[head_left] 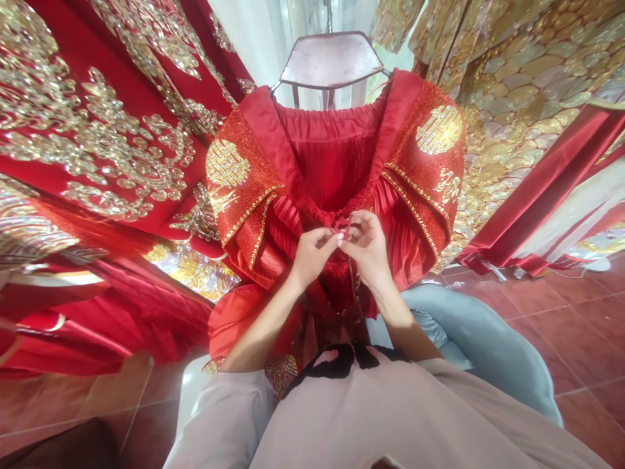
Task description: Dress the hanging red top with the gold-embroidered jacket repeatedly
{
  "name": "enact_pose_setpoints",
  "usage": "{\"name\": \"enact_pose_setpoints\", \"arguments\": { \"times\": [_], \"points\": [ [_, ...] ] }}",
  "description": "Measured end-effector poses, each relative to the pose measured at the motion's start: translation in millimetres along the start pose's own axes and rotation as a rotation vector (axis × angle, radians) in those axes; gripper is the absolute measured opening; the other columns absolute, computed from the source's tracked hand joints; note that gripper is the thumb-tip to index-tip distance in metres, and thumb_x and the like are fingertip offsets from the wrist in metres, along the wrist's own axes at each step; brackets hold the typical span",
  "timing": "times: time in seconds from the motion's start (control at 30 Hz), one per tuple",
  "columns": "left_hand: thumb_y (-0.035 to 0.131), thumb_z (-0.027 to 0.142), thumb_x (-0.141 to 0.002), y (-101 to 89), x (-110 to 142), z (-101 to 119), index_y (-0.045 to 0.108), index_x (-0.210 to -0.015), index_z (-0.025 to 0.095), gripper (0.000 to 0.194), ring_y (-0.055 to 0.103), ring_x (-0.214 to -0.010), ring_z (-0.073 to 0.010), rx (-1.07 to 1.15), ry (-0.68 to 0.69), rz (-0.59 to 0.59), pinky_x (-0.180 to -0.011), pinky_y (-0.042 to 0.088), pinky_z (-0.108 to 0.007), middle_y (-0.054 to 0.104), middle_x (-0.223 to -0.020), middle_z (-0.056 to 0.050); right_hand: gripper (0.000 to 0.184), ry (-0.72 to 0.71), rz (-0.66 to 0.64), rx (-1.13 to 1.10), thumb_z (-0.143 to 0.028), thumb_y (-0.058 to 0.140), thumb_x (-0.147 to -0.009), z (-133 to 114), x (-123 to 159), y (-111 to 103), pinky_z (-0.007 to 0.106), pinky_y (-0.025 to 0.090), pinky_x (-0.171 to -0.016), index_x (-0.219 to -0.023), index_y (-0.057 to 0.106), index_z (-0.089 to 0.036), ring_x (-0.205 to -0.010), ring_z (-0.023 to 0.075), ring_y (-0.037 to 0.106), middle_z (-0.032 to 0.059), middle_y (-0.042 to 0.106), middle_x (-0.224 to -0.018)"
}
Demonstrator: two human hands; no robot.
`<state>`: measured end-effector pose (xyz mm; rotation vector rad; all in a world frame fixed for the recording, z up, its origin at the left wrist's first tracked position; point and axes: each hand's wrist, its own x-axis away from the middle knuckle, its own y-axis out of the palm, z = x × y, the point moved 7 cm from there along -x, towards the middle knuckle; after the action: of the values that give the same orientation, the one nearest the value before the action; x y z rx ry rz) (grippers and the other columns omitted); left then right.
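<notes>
Right in the middle of the frame, it's all happening at the gathered neckline of the red garment, which sits draped on the dark chair back at top centre, shoulders spread wide. Here's the left hand, thumb and forefinger closed in a tight pinch on the thin red cord, and the right hand meets it fingertip to fingertip, pinching the cord too, its other fingers curled up around a loop. So where do we stand? The garment is up on its support, the front edge looks drawn into ruffles, and the cord is looped between the fingers, so I'd judge this partway through the cord work. No finished knot or bow can be made out, and both hands have yet to let go; whether the loops are already fastened, I can't tell behind those fingers. Gold emblems shine on both shoulders, the left one and the right one, with the pale blue seat at lower right.
</notes>
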<state>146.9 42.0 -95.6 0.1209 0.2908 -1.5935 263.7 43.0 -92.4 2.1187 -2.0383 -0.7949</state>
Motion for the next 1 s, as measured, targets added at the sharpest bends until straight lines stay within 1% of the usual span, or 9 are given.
{"name": "enact_pose_setpoints", "arguments": {
  "times": [0.13, 0.27, 0.37, 0.5, 0.6, 0.73, 0.8, 0.87, 1.0],
  "points": [
    [0.058, 0.033, -0.083, 2.9, 3, 3, 0.064, -0.078, 0.014, 0.021, 0.051, -0.062, -0.0105, -0.072, 0.078, -0.024, -0.061, 0.04, -0.021, 0.062, -0.072, 0.0, 0.03, -0.019, -0.087, 0.153, -0.026, 0.074, -0.064, -6, -1, -2, 0.024, 0.049, -0.07, -0.091, 0.061, -0.022, -0.072, 0.0079, 0.054, 0.0011, 0.052, -0.094],
    [0.053, 0.031, -0.087, 1.3, 6, 14, 0.066, -0.084, 0.016, 0.02, 0.052, -0.07, -0.0127, -0.343, 0.203, 0.016, -0.069, 0.042, -0.023, 0.061, -0.079, -0.002, 0.022, -0.069, -0.054, 0.399, -0.029, 0.074, -0.066, -11, -4, -12, 0.025, 0.049, -0.065, -0.086, 0.071, -0.021, -0.067, 0.0079, 0.051, 0.0024, 0.05, -0.092],
    [0.049, 0.03, -0.09, 0.7, 6, 21, 0.065, -0.084, 0.017, 0.022, 0.051, -0.07, -0.0135, -0.542, 0.231, 0.009, -0.068, 0.041, -0.024, 0.059, -0.079, -0.003, 0.013, -0.084, -0.059, 0.461, -0.03, 0.073, -0.068, -11, -6, -12, 0.027, 0.049, -0.067, -0.076, 0.072, -0.02, -0.073, 0.0115, 0.054, 0.0036, 0.052, -0.088],
    [0.05, 0.031, -0.089, 0.6, 5, 30, 0.059, -0.072, 0.016, 0.024, 0.046, -0.063, -0.0129, -0.72, 0.225, -0.071, -0.06, 0.035, -0.024, 0.05, -0.069, -0.001, 0.014, -0.125, -0.042, 0.407, -0.032, 0.072, -0.07, -15, -10, -14, 0.028, 0.048, -0.075, -0.066, 0.068, -0.019, -0.087, 0.0155, 0.056, 0.0043, 0.055, -0.086],
    [0.055, 0.032, -0.085, 0.5, 3, 42, 0.057, -0.065, 0.016, 0.026, 0.04, -0.055, -0.0104, -0.669, 0.245, -0.104, -0.054, 0.031, -0.023, 0.042, -0.061, 0.002, 0.02, -0.101, 0.009, 0.263, -0.036, 0.071, -0.072, -21, -12, -19, 0.025, 0.047, -0.07, -0.07, 0.062, -0.018, -0.085, 0.0133, 0.055, 0.0041, 0.056, -0.091],
    [0.058, 0.037, -0.083, -6.2, -2, 66, 0.063, -0.067, 0.015, 0.028, 0.036, -0.05, -0.0093, -0.538, 0.278, -0.059, -0.051, 0.028, -0.023, 0.046, -0.055, 0.002, 0.028, 0.125, -0.209, -0.096, -0.045, 0.065, -0.076, -26, -19, -4, 0.019, 0.039, -0.048, -0.08, 0.051, -0.02, -0.059, 0.0067, 0.048, 0.0006, 0.056, -0.089],
    [0.059, 0.041, -0.082, -18.7, -7, 77, 0.067, -0.071, 0.015, 0.03, 0.039, -0.05, -0.0098, -0.522, 0.286, -0.026, -0.05, 0.028, -0.023, 0.053, -0.056, 0.001, 0.027, 0.144, -0.279, -0.149, -0.042, 0.064, -0.079, -40, -31, -6, 0.018, 0.036, -0.044, -0.079, 0.047, -0.021, -0.055, 0.0057, 0.044, -0.0016, 0.052, -0.078],
    [0.061, 0.042, -0.08, -42.0, -13, 89, 0.069, -0.07, 0.015, 0.03, 0.042, -0.051, -0.0106, -0.534, 0.307, 0.041, -0.051, 0.03, -0.023, 0.057, -0.057, 0.0, 0.025, 0.078, -0.259, -0.119, -0.034, 0.065, -0.079, -60, -51, -25, 0.016, 0.032, -0.041, -0.075, 0.045, -0.021, -0.05, 0.0045, 0.038, -0.0039, 0.043, -0.067],
    [0.064, 0.033, -0.078, -109.7, -17, 113, 0.07, -0.068, 0.015, 0.021, 0.042, -0.054, -0.0091, -0.567, 0.397, 0.372, -0.053, 0.031, -0.022, 0.056, -0.056, 0.003, 0.028, -0.074, -0.159, -0.055, -0.025, 0.069, -0.074, -99, -90, -77, 0.016, 0.022, -0.037, -0.067, 0.042, -0.02, -0.044, 0.0034, 0.025, -0.0052, 0.034, -0.06]
  ]
}}
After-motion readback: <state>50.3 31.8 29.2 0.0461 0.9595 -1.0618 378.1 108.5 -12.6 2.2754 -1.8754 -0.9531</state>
